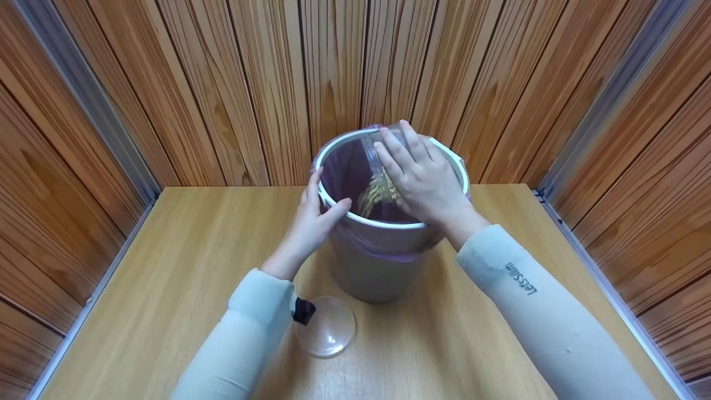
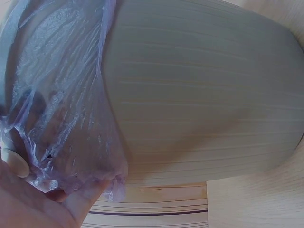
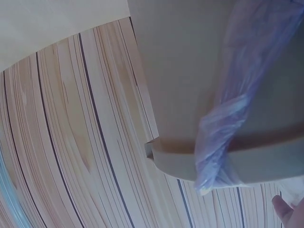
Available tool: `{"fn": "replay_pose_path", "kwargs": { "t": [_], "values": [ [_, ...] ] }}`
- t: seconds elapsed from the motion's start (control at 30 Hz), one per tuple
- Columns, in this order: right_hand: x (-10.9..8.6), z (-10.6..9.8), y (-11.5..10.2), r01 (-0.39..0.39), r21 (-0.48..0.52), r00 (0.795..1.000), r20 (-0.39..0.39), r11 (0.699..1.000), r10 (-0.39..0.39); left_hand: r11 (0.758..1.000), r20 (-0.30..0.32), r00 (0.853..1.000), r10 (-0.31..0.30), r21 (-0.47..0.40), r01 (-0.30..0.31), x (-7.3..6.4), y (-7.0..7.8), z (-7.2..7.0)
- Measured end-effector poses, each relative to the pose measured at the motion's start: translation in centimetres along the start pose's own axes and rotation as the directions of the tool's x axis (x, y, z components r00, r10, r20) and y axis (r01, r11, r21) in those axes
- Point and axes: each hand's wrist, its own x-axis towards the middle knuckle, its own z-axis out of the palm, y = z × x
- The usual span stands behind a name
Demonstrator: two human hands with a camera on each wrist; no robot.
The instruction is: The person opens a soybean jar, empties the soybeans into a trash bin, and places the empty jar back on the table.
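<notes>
A grey bin (image 1: 372, 278) with a white rim stands upright, lined with a thin purple bag (image 2: 61, 71) folded over its edge. My left hand (image 1: 311, 219) grips the rim at the left, thumb over the edge and fingers outside. Over the opening, my right hand (image 1: 425, 180) holds a clear plastic container (image 1: 371, 153) tipped into the bin, its long fingers laid along the side and its thumb hidden. Yellowish twisted pieces (image 1: 377, 194) show at the container's lower part, inside the bin. In the right wrist view only fingertips (image 3: 285, 211) appear, at the lower right corner.
A round clear lid (image 1: 328, 333) lies on the wooden table (image 1: 211, 250) in front of the bin, close to the left sleeve. Wood-panelled walls (image 1: 266, 83) enclose the back and both sides, with metal strips at the corners.
</notes>
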Motion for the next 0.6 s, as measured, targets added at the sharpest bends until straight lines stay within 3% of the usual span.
{"fn": "replay_pose_path", "kwargs": {
  "t": [0.3, 0.6],
  "values": [
    [0.09, 0.14, -0.22, 0.051, -0.030, 0.997, -0.063, 0.998, -0.053, 1.000, 0.003, 1.000, -0.009, -0.001, 0.009, -0.15, -0.14, 0.03],
    [0.01, 0.00, -0.38, 0.052, -0.038, 0.997, -0.049, 0.998, -0.054, 1.000, 0.007, 1.000, 0.002, -0.004, -0.002, -0.21, -0.21, 0.11]
  ]
}}
